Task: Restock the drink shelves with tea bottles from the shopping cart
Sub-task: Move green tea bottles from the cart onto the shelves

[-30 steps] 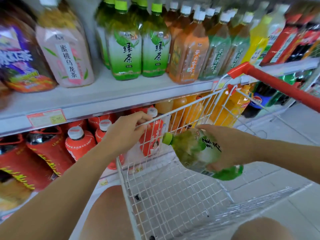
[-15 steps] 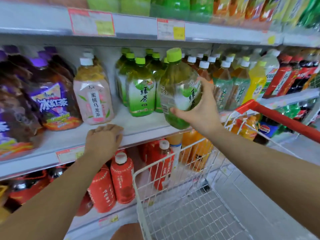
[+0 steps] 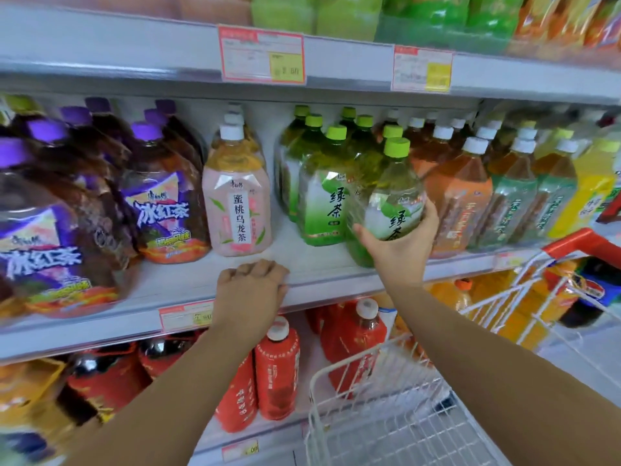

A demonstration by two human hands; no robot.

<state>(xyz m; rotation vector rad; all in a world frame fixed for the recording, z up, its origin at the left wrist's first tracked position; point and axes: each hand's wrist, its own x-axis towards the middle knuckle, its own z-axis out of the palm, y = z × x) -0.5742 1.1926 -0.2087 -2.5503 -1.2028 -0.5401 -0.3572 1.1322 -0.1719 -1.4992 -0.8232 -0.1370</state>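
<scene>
My right hand [image 3: 400, 247] grips a green tea bottle [image 3: 391, 196] with a lime cap, holding it tilted at the front of the middle shelf [image 3: 319, 274], right of a standing row of matching green tea bottles [image 3: 322, 193]. My left hand [image 3: 250, 290] rests with curled fingers on the shelf's front edge, below a pink peach oolong bottle [image 3: 237, 203]. The white wire shopping cart [image 3: 386, 408] with a red handle [image 3: 584, 240] stands at the lower right; the part of its basket in view holds no bottles.
Large purple-capped iced tea bottles [image 3: 161, 210] fill the shelf's left side. Orange [image 3: 460, 196], pale green and yellow bottles stand to the right. Red bottles [image 3: 275, 368] line the lower shelf. Price tags [image 3: 262, 57] hang on the upper shelf edge.
My right hand lifted the green tea bottle out of the cart up to the middle shelf and lowered it toward the row. My left hand left the cart rim for the shelf edge.
</scene>
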